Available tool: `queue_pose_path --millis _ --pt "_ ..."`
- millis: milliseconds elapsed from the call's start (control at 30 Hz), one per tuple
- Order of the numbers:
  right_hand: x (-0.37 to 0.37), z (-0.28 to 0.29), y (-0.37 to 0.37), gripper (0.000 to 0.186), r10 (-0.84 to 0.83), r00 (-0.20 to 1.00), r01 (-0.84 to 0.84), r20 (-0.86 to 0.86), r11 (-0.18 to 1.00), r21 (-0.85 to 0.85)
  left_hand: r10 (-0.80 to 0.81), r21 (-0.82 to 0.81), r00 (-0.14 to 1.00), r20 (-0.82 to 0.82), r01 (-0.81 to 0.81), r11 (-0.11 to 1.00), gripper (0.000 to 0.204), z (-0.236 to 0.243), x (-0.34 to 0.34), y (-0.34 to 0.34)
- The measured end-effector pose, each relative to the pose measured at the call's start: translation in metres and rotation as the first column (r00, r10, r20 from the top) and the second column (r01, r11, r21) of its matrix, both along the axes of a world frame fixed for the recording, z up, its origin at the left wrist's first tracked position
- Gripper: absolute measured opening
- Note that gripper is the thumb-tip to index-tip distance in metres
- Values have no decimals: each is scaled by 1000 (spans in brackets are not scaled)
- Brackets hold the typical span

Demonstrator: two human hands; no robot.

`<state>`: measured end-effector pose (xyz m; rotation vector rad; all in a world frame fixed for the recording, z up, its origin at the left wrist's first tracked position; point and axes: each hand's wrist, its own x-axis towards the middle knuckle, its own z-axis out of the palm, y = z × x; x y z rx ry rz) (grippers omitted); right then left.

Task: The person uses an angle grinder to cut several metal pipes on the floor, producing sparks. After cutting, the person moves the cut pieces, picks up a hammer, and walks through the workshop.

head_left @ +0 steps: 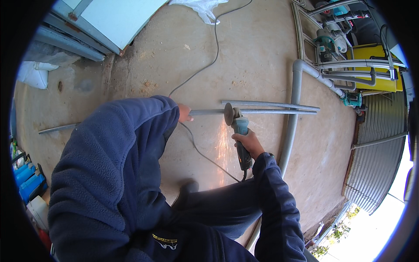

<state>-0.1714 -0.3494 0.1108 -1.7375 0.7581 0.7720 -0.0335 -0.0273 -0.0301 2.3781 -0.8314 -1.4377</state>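
Observation:
My left hand (184,112) is closed on a long grey metal tube (202,112), which lies crosswise in front of me. My right hand (250,141) grips a teal and black angle grinder (241,125), whose disc (228,114) meets the tube. Orange sparks (221,146) spray from the disc down toward my legs. A second tube (262,103) lies just beyond the held one, and both rest across a thick grey pipe (288,144). A grey cord (202,154) runs over the floor to the grinder.
Pumps (325,46), pipework and a yellow tank (362,53) stand at the right, near corrugated metal sheeting (375,148). A white panel (122,19) and white sacks (32,74) are at the upper left, blue cases (30,179) at the left. A plastic bag (198,8) lies ahead.

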Motion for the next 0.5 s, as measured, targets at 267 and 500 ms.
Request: queue_pose_path --millis 267,500 --pt "-2 3 0 54 1 1000 -1 -7 1000 -13 -17 -2 1000 11 17 1000 63 1 0 -1" --pt "-1 3 -2 52 30 999 -30 -23 999 -29 -18 -15 1000 14 18 1000 63 -6 -1 0"
